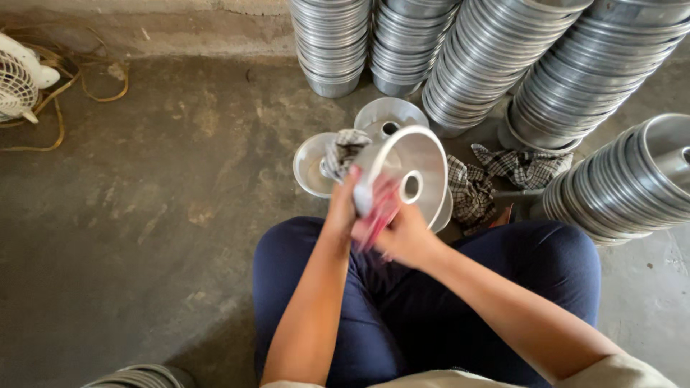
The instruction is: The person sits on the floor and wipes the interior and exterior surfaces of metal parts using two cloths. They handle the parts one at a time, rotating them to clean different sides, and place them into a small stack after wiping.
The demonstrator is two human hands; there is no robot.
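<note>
Two bare hands meet over the lap of a person seated on the grey concrete floor (144,237), legs in dark blue trousers (402,316). The left hand (342,208) is curled around the near rim of a round silver metal ring-shaped cake pan with a hollow centre tube (413,169), thumb pressed against the rim, holding it tilted on edge so its inside faces the camera. The right hand (402,236) is closed on a blurred red-and-white cloth (379,205), pressed against the lower part of the pan (the blur hides how the fingers lie).

A grey checked rag (343,149) is draped over the pan's upper left rim, just above the left hand. Beneath the held pan, on the floor in front of the knees, lie two more silver ring pans: one (313,167) to the left, partly covered by the rag, and one (392,115) farther away. A crumpled black-and-white checked cloth (503,176) lies on the floor just right of the held pan.

Tall leaning stacks of nested silver metal pans (496,57) crowd the far edge of the floor against the wall, and another stack (632,183) lies on its side at the right edge. A white fan (18,79) sits in the far left corner among yellowish cords (86,90).
</note>
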